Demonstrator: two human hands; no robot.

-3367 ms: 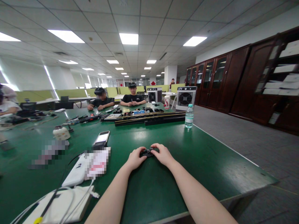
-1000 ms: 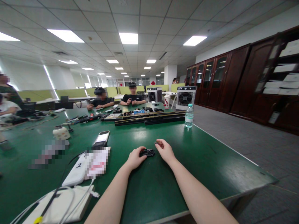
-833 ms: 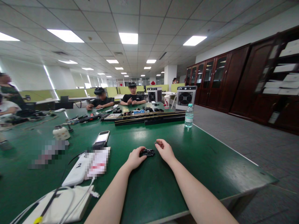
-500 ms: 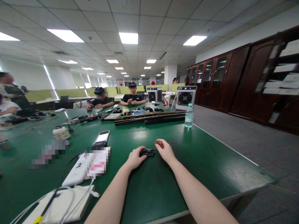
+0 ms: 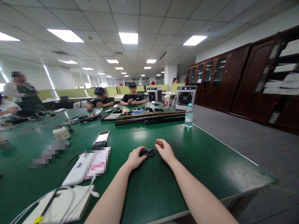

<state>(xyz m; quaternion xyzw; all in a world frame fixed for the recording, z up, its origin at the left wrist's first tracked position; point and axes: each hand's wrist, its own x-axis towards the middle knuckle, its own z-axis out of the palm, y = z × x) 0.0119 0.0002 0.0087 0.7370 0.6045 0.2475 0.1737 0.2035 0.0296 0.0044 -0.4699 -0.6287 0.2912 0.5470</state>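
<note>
A small black part (image 5: 148,152) lies low over the green table (image 5: 158,186), its left end held between the thumb and fingers of my left hand (image 5: 136,157). To the right of it, and apart from it, is my right hand (image 5: 164,150). Its thumb and fingertips are pinched together, and a tiny dark thing shows at the tips, too small to name.
A water bottle (image 5: 189,116) stands near the right edge, beside long black rails (image 5: 163,119). On the left are a phone (image 5: 102,138), a white power bank (image 5: 77,169), cables and a white jar (image 5: 61,133). Two people (image 5: 132,97) (image 5: 100,100) sit across the table.
At the far left, a standing person has shifted to the right and turned more upright. My hands and the black part look almost the same as before.
</note>
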